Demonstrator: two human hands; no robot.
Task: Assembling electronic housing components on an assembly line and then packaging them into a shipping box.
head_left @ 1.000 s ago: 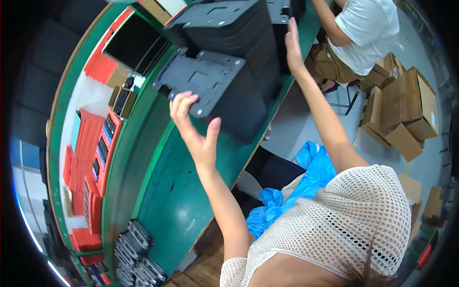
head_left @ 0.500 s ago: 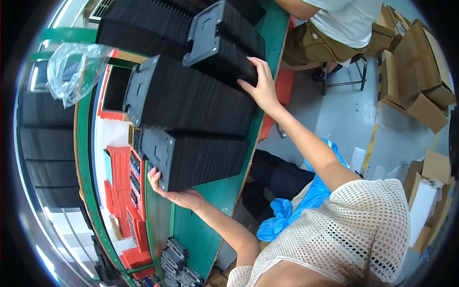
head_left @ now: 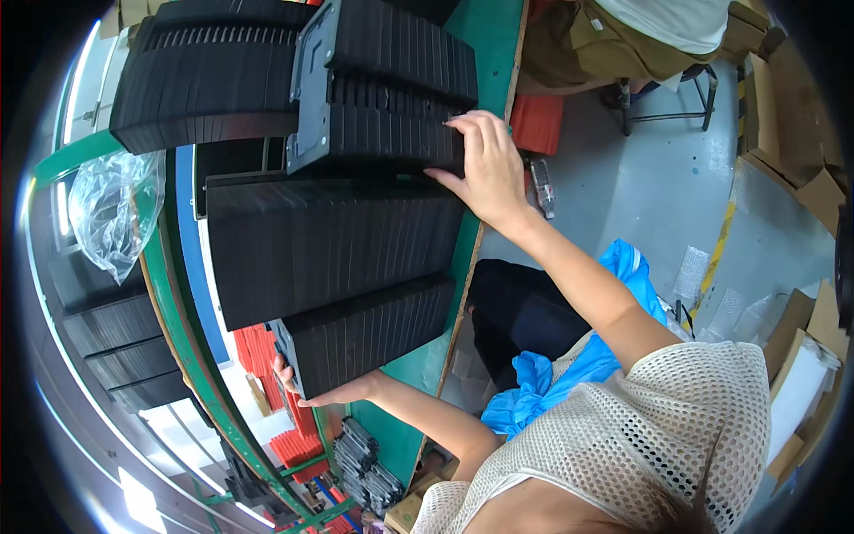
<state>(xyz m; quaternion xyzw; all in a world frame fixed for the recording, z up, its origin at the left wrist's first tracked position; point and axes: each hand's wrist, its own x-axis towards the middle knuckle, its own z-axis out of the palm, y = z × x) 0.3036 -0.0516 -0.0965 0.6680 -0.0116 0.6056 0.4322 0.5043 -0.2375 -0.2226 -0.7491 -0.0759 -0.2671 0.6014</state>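
Compared with half a second earlier, both hands have closed in on the black stacks: the right hand (head_left: 485, 165) has slid from the side of the far stack onto its near end, and the left hand (head_left: 311, 389) has shifted under the far end of the nearest stack, while the view has tipped further over the bench (head_left: 409, 356). Judged from this, the stacks are being squared up or gathered at the bench's near edge.

Right hand: open, fingers spread and laid flat against the end of the upper stack of black plates (head_left: 382, 133), thumb touching the top corner of the wide middle stack (head_left: 329, 240); it presses, not grips.

Left hand: open, palm up, fingertips curled round the lower far corner of the nearest stack (head_left: 365, 334), which lies on its side along the green bench near its front edge.

Beyond: a crumpled clear plastic bag (head_left: 111, 209) at the bench's far left edge, red flat packs (head_left: 258, 351) and a row of small dark parts (head_left: 360, 458) toward the left end. Another person's seated legs (head_left: 605, 49) show at the right end.
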